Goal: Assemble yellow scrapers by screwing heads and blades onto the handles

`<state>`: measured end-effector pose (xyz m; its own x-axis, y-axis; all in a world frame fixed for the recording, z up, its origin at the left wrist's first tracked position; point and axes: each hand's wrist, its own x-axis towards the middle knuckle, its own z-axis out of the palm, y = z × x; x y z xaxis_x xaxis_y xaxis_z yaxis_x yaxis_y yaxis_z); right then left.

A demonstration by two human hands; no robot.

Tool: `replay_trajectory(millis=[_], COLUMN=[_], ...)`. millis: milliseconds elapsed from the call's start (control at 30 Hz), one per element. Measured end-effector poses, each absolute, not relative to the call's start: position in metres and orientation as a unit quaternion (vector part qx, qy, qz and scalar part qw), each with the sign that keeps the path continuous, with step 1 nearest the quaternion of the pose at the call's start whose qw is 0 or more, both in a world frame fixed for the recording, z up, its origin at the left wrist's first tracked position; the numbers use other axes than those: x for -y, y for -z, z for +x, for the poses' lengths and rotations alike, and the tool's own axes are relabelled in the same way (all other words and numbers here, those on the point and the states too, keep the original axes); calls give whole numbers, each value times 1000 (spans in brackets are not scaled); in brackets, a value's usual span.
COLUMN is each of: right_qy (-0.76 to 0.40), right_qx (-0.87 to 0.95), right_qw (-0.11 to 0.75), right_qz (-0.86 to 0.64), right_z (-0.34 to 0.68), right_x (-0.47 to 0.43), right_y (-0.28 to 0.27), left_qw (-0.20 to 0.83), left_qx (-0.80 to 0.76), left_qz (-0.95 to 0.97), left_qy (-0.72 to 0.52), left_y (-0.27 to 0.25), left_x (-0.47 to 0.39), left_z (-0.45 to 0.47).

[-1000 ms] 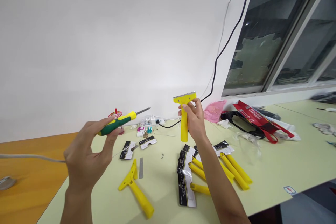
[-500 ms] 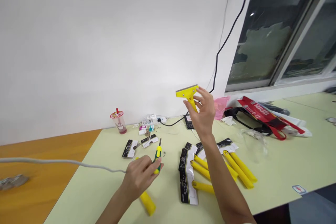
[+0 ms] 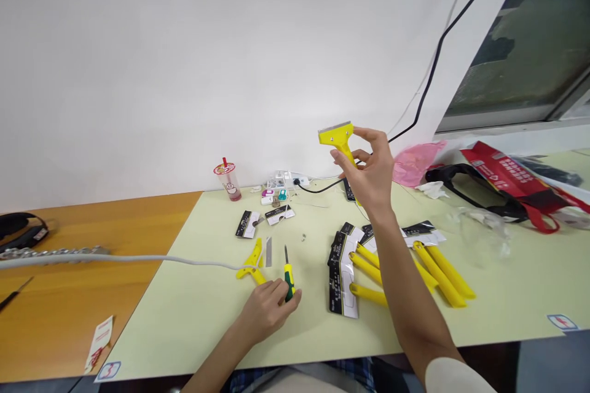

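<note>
My left hand (image 3: 271, 308) is low over the table, its fingers closed on a screwdriver (image 3: 289, 277) with a yellow-green handle and its tip pointing away from me. Raised against the wall, my right hand (image 3: 372, 172) grips a yellow scraper (image 3: 338, 137) by its handle; its head faces up, with two screws and a metal blade edge showing. Just beyond my left hand lies a second yellow scraper (image 3: 252, 263), partly hidden by the fingers. A loose flat blade (image 3: 268, 252) rests beside it. Small screws (image 3: 303, 237) lie on the tabletop.
Several yellow handles (image 3: 440, 273) and black-and-white packages (image 3: 343, 276) are piled around my right forearm. A lidded drink cup (image 3: 228, 179) and a power strip (image 3: 286, 180) stand by the wall. A grey cable (image 3: 175, 261) crosses from the left. A red bag (image 3: 511, 175) lies at right.
My left hand has lowered with the screwdriver towards the table, uncovering the second scraper and the blade. My right hand still holds its scraper up. The camera view has shifted.
</note>
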<state>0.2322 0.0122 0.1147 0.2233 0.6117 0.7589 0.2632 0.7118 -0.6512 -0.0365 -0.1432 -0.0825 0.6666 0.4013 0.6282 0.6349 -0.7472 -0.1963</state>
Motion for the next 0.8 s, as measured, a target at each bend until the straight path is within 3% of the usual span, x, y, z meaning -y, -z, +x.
replay_trajectory(millis=[367,533,667,733,800], right_qy=[-328,-328,-321,-317,-312], right_qx=[630,640,634,629,628], right_qw=[592,583,592,599,604], right_qz=[-382,-378,-380,-381,-378], right_z=[213,214,219,222,224], right_x=[-44,-46,-44,-42,-41], right_y=[-89,-86,-92,-96,-98], left_qw=[-45,-304,-467,-474,-406], left_qx=[357,375,385,427,495], left_qz=[-918,-864,-796,-769,-768], left_qy=[164,141,-18,-38,24], left_y=[79,31,-27,-43,-46], left_x=[122,100,55,28,0], left_z=[-31,-70,-135,-155,-159])
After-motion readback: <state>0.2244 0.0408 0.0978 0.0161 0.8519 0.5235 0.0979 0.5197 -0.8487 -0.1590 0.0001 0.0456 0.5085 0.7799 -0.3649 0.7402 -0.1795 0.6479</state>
